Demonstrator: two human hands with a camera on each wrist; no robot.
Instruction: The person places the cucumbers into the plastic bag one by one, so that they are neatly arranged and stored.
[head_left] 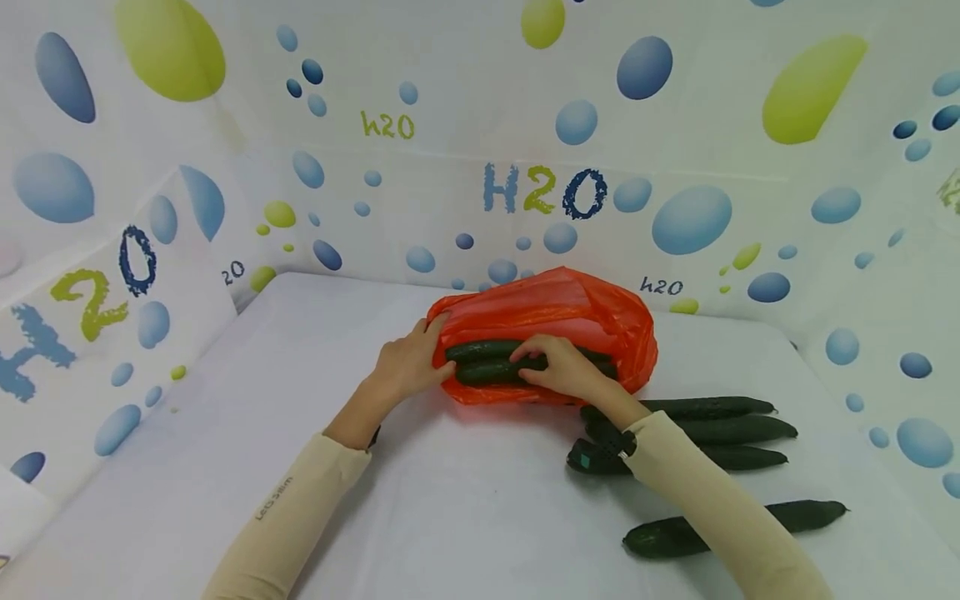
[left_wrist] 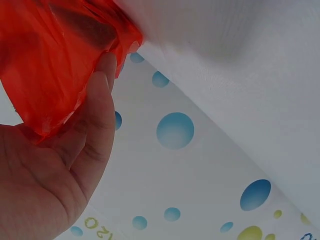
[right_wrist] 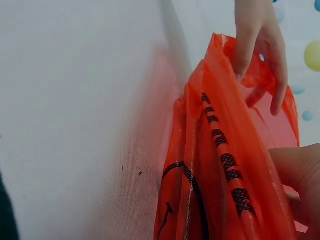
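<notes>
A red plastic bag lies on its side with its mouth toward me, and dark green cucumbers lie inside it. My left hand holds the bag's left end, thumb and fingers spread around the edge; in the left wrist view the left hand's fingers lie along the red plastic. My right hand reaches into the mouth, its thumb and fingertips pinching the nearer cucumber. In the right wrist view the bag's near side, printed with black marks, hides most of the right hand.
Three cucumbers lie side by side right of the bag, partly under my right forearm. Nearer to me, another cucumber lies below the sleeve. A white cloth covers the table, with a dotted backdrop behind it.
</notes>
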